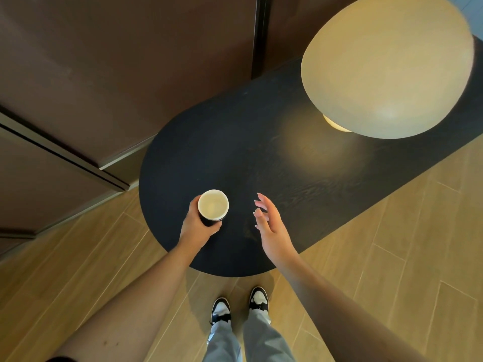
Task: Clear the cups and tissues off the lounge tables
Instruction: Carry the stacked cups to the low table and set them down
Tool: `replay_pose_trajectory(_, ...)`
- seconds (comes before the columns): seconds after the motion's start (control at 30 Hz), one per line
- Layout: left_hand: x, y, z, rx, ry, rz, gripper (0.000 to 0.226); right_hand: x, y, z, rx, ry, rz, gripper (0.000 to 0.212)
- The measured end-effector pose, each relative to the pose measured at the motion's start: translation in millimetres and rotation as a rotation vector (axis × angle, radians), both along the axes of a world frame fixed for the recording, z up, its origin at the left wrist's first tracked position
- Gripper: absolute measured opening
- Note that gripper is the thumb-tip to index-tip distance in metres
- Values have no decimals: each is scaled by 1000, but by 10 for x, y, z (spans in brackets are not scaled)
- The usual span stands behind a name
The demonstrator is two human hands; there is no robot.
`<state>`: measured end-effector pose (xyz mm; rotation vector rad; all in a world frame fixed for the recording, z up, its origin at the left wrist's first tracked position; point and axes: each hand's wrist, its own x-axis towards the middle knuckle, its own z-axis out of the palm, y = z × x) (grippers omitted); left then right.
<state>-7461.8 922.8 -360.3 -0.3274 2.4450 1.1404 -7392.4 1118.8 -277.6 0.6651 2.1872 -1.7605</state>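
Head view looks straight down on a dark oval table (235, 142), and the person's left hand (194, 228) is wrapped around a paper cup (213, 206) in the lower middle of the frame, near the table's close edge. Fingers curl round the dark side wall with the thumb at the bottom. I honestly can't tell if the cup's base is sitting on the tabletop or already a bit off it. Inside looks pale and mostly empty, but there could be a film of liquid down there, hard to say.

Right hand (269, 226) hovers just right of the cup, fingers spread and loose, holding nothing.

What could go wrong, imo: it's a soft paper cup, so a hard squeeze might buckle the wall and slop out any dregs onto the table or the wood floor (392, 257). Tilting it on the way out does the same. That big glowing lamp (386, 66) at the upper right sits well apart from the hands, so bumping it seems unlikely unless the free hand swings wide. No tissues visible on this table, so there's probably more to collect elsewhere.
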Motion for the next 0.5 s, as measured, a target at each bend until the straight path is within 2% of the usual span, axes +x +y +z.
replay_pose_trajectory(0.17,234,-113,-19,26,-47,25,110,65,-14,61,-6,27,20,53)
replay_pose_trajectory(0.33,492,-196,148,145,-52,155,87,188,-24,115,-8,44,55,47)
replay_pose_trajectory(0.5,676,-322,635,235,-13,148,63,317,-56,250,-17,67,112,59)
